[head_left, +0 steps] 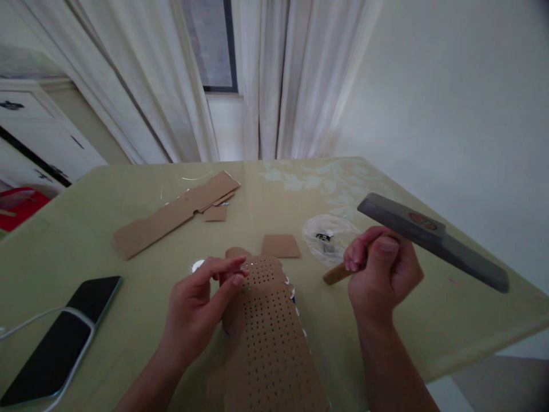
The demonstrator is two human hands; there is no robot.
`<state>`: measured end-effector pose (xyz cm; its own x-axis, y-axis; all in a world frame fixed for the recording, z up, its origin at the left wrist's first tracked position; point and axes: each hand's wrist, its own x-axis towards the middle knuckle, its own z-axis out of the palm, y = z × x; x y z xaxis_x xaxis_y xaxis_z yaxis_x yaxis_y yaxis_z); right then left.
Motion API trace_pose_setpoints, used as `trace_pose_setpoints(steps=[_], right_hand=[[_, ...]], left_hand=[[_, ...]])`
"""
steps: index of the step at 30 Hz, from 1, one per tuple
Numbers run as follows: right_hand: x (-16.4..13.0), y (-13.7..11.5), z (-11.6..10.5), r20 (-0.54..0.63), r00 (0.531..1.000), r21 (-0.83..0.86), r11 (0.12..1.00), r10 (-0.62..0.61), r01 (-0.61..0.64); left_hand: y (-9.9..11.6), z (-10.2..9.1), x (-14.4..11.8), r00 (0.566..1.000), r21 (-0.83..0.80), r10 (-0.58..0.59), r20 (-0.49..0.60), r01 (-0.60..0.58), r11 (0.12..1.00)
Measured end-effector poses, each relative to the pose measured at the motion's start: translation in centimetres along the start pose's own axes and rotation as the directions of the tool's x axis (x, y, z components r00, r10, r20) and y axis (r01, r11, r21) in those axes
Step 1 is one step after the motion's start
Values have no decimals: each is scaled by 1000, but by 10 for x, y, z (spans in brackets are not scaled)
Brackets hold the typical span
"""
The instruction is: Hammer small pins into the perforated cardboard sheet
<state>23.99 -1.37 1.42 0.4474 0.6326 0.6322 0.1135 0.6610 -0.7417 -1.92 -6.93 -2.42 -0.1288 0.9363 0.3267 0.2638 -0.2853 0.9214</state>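
A hammer (pixel 429 237) is held up by the right hand (pixel 384 274), shut tight on its handle. A cardboard strip (pixel 268 326) full of holes lies under the left hand (pixel 201 303), whose fingers pinch something too small to tell. More cardboard (pixel 171 214) lies beyond on the counter (pixel 128 194).

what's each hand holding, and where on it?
Right hand: hammer, fist around the wooden handle. Left hand: pinched at the perforated cardboard's top edge; anything held there is too small to tell.
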Motion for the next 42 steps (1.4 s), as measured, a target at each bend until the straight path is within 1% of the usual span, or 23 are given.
trace_pose_setpoints(steps=[2, 4, 6, 9, 13, 20, 31, 35, 42], right_hand=[[2, 2, -1, -26, 999, -6, 1000, 18, -19], [4, 5, -1, -37, 998, -22, 999, 44, -44], [5, 8, -1, -28, 997, -40, 996, 73, -75], [4, 12, 1, -23, 994, -28, 994, 107, -108], [3, 12, 2, -17, 994, 15, 994, 111, -111], [2, 14, 2, 7, 996, 25, 996, 84, -85], [0, 15, 2, 12, 996, 50, 994, 93, -94], [0, 13, 2, 23, 996, 37, 995, 89, -90], [0, 12, 4, 10, 996, 32, 995, 90, -90]], left_hand=[[1, -1, 2, 999, 36, 46, 21, -46, 998], [2, -2, 3, 998, 67, 54, 25, -56, 996], [1, -1, 2, 999, 101, 31, 34, -35, 994], [-2, -2, 1, 997, 140, -3, 80, -8, 990], [-6, -2, 0, 992, 155, -20, 126, 1, 988], [-5, 1, 4, 991, 187, 19, 131, -44, 981], [-6, -6, 7, 987, 171, 42, 156, -69, 983], [-6, -5, 7, 986, 178, 45, 158, -74, 981], [-6, -3, 7, 987, 186, 56, 151, -84, 979]])
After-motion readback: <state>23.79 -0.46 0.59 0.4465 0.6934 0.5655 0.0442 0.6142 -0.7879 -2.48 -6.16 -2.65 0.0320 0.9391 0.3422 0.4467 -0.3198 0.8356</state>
